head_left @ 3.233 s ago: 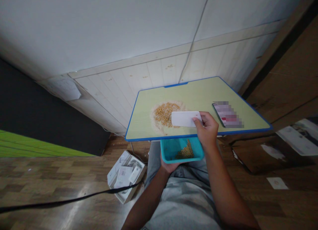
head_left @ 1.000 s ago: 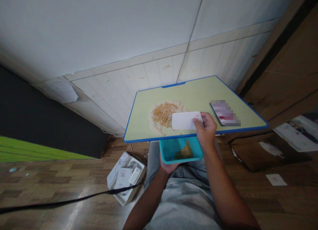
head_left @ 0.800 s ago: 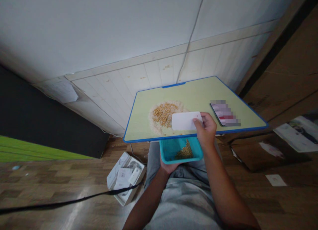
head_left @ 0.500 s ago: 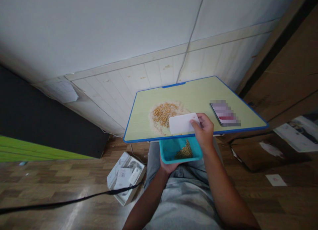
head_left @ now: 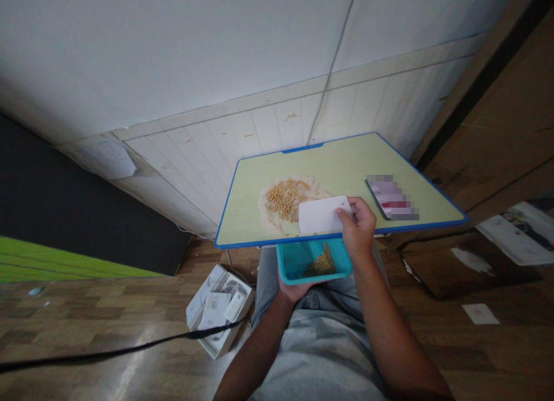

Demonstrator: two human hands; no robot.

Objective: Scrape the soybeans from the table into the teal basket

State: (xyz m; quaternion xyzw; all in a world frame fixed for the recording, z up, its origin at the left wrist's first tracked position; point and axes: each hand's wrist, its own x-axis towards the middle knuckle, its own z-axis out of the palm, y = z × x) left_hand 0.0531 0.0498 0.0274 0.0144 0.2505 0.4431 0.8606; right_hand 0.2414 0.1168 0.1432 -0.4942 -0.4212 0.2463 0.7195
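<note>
My right hand point(head_left: 360, 227) pinches a white card point(head_left: 321, 216) by its right end, low over the front of a light green table point(head_left: 346, 164) edged in blue. Left of the card lies a heap of yellow soybeans point(head_left: 288, 199), ringed by pale grains that look like rice point(head_left: 265, 216). Beneath the table's front edge, my left hand point(head_left: 295, 289) holds a turquoise plastic tub point(head_left: 288, 268) from below, its fingers mostly hidden. Small greenish beans point(head_left: 322, 262) are piled in the tub's right half.
A phone point(head_left: 387, 199) lies on the table's right side. On the floor at left sits an opened white box point(head_left: 220, 311) with items inside, near a black strap point(head_left: 164, 343). A cardboard box point(head_left: 450, 268) stands at right. The wall point(head_left: 268, 124) rises behind the table.
The white card has slid slightly right with my right hand, away from the bean heap. The turquoise tub has shifted a touch left and up; its contents look the same.
</note>
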